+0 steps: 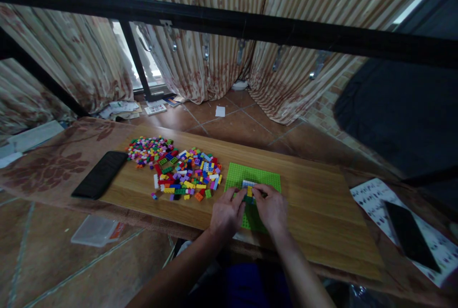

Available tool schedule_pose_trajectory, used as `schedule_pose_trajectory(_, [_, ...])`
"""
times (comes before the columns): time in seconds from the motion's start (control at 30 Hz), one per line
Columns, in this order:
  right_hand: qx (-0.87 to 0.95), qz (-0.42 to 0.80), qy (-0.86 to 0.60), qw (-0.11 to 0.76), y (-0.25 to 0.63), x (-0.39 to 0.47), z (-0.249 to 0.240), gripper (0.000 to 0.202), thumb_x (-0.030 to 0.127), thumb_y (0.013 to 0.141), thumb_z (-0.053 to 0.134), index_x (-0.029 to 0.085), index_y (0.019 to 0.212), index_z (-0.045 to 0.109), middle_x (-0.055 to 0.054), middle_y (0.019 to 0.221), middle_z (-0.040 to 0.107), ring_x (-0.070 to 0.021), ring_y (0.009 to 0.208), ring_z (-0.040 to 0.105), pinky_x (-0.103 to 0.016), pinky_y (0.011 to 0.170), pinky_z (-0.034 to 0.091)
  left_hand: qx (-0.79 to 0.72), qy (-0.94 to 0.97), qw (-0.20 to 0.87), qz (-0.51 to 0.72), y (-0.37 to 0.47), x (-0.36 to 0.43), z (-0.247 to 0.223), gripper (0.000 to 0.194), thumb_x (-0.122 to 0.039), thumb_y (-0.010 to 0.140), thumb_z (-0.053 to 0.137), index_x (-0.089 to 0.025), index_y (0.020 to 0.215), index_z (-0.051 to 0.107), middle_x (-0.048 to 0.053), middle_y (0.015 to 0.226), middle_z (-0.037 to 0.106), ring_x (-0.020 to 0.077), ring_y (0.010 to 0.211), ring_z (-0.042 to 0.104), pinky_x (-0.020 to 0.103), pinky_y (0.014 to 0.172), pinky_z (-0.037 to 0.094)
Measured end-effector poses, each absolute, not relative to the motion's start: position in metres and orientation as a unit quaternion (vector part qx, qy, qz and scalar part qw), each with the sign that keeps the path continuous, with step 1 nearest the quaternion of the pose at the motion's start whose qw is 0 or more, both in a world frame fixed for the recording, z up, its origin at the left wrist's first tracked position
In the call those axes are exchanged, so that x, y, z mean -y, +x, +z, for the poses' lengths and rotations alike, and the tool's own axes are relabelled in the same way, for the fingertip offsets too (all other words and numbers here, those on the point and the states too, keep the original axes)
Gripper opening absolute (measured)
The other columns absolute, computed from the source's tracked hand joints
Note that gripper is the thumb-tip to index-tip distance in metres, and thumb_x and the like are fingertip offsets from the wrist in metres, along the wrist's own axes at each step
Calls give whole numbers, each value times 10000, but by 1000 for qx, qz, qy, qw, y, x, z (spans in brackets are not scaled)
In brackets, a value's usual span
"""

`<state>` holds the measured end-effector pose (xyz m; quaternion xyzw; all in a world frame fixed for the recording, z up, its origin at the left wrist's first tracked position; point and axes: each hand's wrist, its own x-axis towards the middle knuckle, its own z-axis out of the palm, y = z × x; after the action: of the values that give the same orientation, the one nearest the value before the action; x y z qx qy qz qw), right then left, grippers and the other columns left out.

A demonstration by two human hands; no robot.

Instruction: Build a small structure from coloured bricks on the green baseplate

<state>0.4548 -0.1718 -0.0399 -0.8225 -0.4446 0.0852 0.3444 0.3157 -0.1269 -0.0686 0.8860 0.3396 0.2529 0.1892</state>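
A bright green studded baseplate (263,170) lies on the wooden board. Near its middle stands a small cluster of toy building bricks, with a white brick (248,183) at the back and a yellow brick (249,190) in front of it. My left hand (228,211) comes in from the left, thumb and fingers closed at the cluster's left side. From the right, my right hand (271,207) pinches the same bricks with its fingertips. The fingers partly hide the bricks, so their exact joins cannot be made out.
Left of the baseplate lies a wide pile of loose coloured bricks (193,172), with smaller pieces (148,148) behind. A black case (100,174) rests at the board's left end. Rightward are a printed sheet (375,193) and a dark phone (411,234). A black rail (229,17) crosses above.
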Motion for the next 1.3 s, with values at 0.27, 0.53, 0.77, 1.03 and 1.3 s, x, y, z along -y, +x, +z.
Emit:
schedule_pose_trajectory(0.27, [456, 102, -798, 380, 455, 172, -50, 271, 363, 823, 497, 222, 822, 729, -51, 857, 712, -194, 754, 641, -318, 721, 475, -314, 914, 102, 234, 317, 130, -66, 349, -230, 894, 459, -211, 1229, 556, 116, 1141, 579, 220, 948, 595, 358, 798, 547])
schedule_pose_trajectory(0.53, [466, 107, -790, 384, 453, 174, -54, 283, 352, 849, 482, 209, 827, 725, -61, 853, 709, -196, 767, 644, -317, 732, 477, -308, 936, -5, 171, 321, 133, -66, 342, -186, 888, 456, -167, 1214, 561, 122, 1123, 602, 221, 876, 608, 337, 708, 543])
schedule_pose_trajectory(0.77, [481, 75, -797, 359, 446, 176, -53, 300, 320, 875, 440, 213, 864, 720, -60, 881, 701, -186, 776, 634, -298, 718, 470, -271, 952, -62, 126, 327, 135, -62, 322, -149, 900, 432, -80, 1191, 551, 161, 1105, 612, 210, 858, 619, 300, 652, 528])
schedule_pose_trajectory(1.03, [439, 63, -757, 480, 459, 187, -51, 335, 399, 876, 458, 178, 885, 711, -91, 901, 704, -192, 823, 642, -319, 767, 492, -304, 941, -21, 145, 321, 136, -72, 405, -179, 882, 458, -167, 1284, 505, 147, 1183, 599, 248, 954, 607, 360, 744, 533])
schedule_pose_trajectory(1.3, [354, 22, -791, 499, 496, 245, -77, 377, 466, 841, 492, 157, 895, 701, -126, 933, 712, -229, 844, 658, -373, 784, 502, -311, 926, 45, 209, 314, 139, -68, 482, -233, 887, 470, -161, 1362, 425, 147, 1357, 497, 271, 1097, 550, 413, 885, 493])
